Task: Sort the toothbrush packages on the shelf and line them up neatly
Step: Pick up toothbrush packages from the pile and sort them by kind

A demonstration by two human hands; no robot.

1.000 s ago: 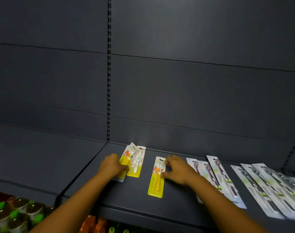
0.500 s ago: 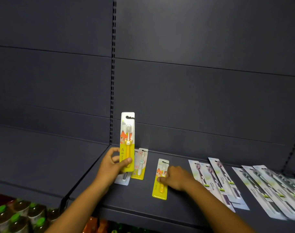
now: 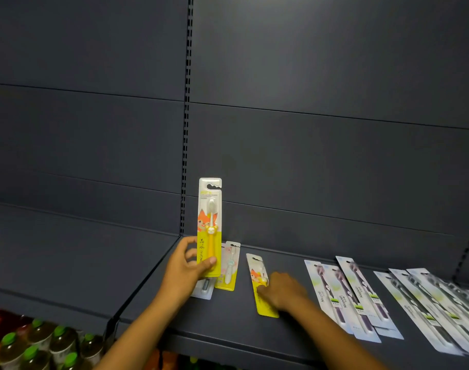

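Note:
My left hand (image 3: 184, 268) holds a yellow fox toothbrush package (image 3: 209, 217) upright above the dark shelf (image 3: 228, 327), thumb across its lower front. Below it lie a yellow package with a pale brush (image 3: 228, 268) and a white package (image 3: 205, 288), partly hidden by my hand. My right hand (image 3: 282, 291) rests on a second yellow fox package (image 3: 260, 273) lying flat, fingers bent onto its middle. To the right lie white packages with purple brushes (image 3: 342, 295), then white packages with dark brushes (image 3: 425, 303), overlapping each other.
A slotted upright (image 3: 185, 129) divides the dark back panels. The shelf section to the left (image 3: 67, 260) is bare. Bottles with green caps (image 3: 30, 345) stand on the lower level at bottom left. The shelf's front edge (image 3: 228, 348) runs below my forearms.
My left hand picked up the yellow fox package from the small pile and stood it upright. My right hand slid down onto the middle of the flat yellow package.

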